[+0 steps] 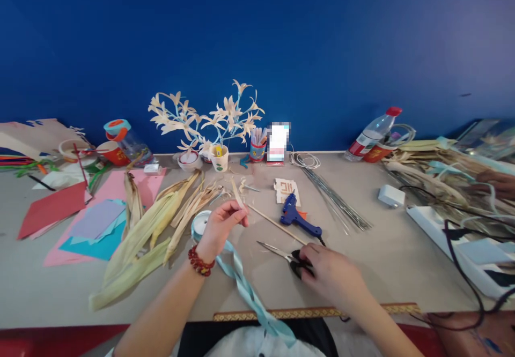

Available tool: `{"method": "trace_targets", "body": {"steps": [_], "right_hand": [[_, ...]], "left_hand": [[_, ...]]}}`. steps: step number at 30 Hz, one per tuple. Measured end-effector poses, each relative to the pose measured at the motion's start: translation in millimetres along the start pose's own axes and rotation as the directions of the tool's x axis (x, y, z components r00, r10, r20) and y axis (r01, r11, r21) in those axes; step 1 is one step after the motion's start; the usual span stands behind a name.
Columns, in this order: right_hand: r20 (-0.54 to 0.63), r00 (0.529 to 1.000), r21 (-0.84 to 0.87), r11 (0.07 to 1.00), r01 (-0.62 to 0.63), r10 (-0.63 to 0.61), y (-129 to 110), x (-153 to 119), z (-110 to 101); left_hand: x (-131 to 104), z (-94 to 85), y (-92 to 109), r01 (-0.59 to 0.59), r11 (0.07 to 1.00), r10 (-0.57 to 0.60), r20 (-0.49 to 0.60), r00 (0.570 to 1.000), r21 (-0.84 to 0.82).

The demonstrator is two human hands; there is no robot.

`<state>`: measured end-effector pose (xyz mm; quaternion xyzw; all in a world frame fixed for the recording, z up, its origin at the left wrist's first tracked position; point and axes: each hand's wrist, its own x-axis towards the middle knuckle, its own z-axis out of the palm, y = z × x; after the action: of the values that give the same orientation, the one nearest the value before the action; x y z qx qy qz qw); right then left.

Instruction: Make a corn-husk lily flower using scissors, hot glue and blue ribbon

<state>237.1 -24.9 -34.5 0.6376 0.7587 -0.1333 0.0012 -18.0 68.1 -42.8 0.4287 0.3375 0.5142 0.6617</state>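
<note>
My left hand pinches a pale strip of husk that points up, beside a roll of light blue ribbon. The ribbon's loose twisted length trails over the table edge. At the black handles of the scissors is my right hand, its fingers curled over them; the blades point left. A thin stick runs from near my left hand toward my right. A blue glue gun lies just behind the scissors on a patterned white piece.
Corn husks and coloured paper lie left. Husk flowers stand behind in a cup, near a lit phone. Metal wires, a bottle and a power strip are right, with another person's hand.
</note>
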Motion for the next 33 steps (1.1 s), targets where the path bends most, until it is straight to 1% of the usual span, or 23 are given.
{"method": "trace_targets", "body": {"steps": [2,3,4,5,6,7,8,9,10,11,12,15,18,21,25,33], "right_hand": [[0.002,0.998,0.127,0.990,-0.069,0.069,6.3,1.5,3.0],[0.021,0.996,0.228,0.969,-0.093,0.091,10.1,2.5,4.8],[0.050,0.993,0.360,0.926,-0.114,0.103,13.6,3.6,6.8],[0.087,0.991,0.512,0.849,-0.133,0.103,15.9,5.0,8.9],[0.118,0.989,0.666,0.731,-0.146,0.090,16.4,6.6,11.0],[0.140,0.987,0.799,0.581,-0.156,0.073,14.5,8.2,13.1],[0.148,0.988,0.890,0.427,-0.157,0.055,10.2,10.0,15.3],[0.143,0.989,0.942,0.301,-0.147,0.038,3.6,11.8,17.3],[0.130,0.991,0.967,0.217,-0.134,0.033,-4.9,13.5,19.3],[0.123,0.992,0.978,0.169,-0.124,0.015,-14.6,15.3,21.1],[0.115,0.993,0.983,0.145,-0.114,0.001,-24.8,17.0,22.9],[0.099,0.995,0.986,0.137,-0.094,-0.031,-51.9,22.2,27.9],[0.075,0.995,0.990,0.127,-0.065,-0.073,-67.9,26.7,32.0],[0.045,0.995,0.993,0.113,-0.034,-0.092,-74.7,29.9,32.8],[0.025,0.994,0.995,0.100,-0.014,-0.105,-77.6,31.2,28.6],[0.005,0.998,0.990,0.140,0.004,-0.065,-84.0,34.9,25.9]], "left_hand": [[0.4,-0.5,0.8,0.014,0.999,-0.015,-0.017,1.000,-0.044],[0.5,-0.4,1.3,0.023,0.997,-0.025,-0.024,0.999,-0.069],[0.5,-0.2,1.9,0.028,0.995,-0.031,-0.032,0.999,-0.094],[0.3,0.1,2.4,0.031,0.993,-0.036,-0.039,0.999,-0.117],[0.1,0.5,2.7,0.033,0.990,-0.039,-0.043,0.998,-0.136],[-0.3,1.1,2.9,0.035,0.988,-0.042,-0.044,0.998,-0.153],[-0.7,2.0,2.8,0.037,0.985,-0.045,-0.043,0.998,-0.168],[-1.3,3.0,2.4,0.040,0.983,-0.048,-0.040,0.998,-0.180],[-1.9,4.1,1.9,0.042,0.981,-0.050,-0.037,0.998,-0.190],[-2.5,5.4,1.4,0.042,0.979,-0.050,-0.036,0.998,-0.198],[-3.1,6.8,0.8,0.038,0.978,-0.047,-0.039,0.998,-0.206],[-4.3,10.2,-0.3,0.017,0.973,-0.032,-0.065,0.997,-0.228],[-4.9,12.0,0.0,-0.004,0.966,-0.018,-0.082,0.996,-0.260],[-5.8,13.2,0.7,-0.011,0.959,-0.014,-0.087,0.996,-0.283],[-7.8,15.9,1.8,-0.010,0.958,-0.024,-0.115,0.993,-0.288],[-10.4,18.4,3.8,-0.041,0.963,-0.004,-0.165,0.986,-0.267]]}}
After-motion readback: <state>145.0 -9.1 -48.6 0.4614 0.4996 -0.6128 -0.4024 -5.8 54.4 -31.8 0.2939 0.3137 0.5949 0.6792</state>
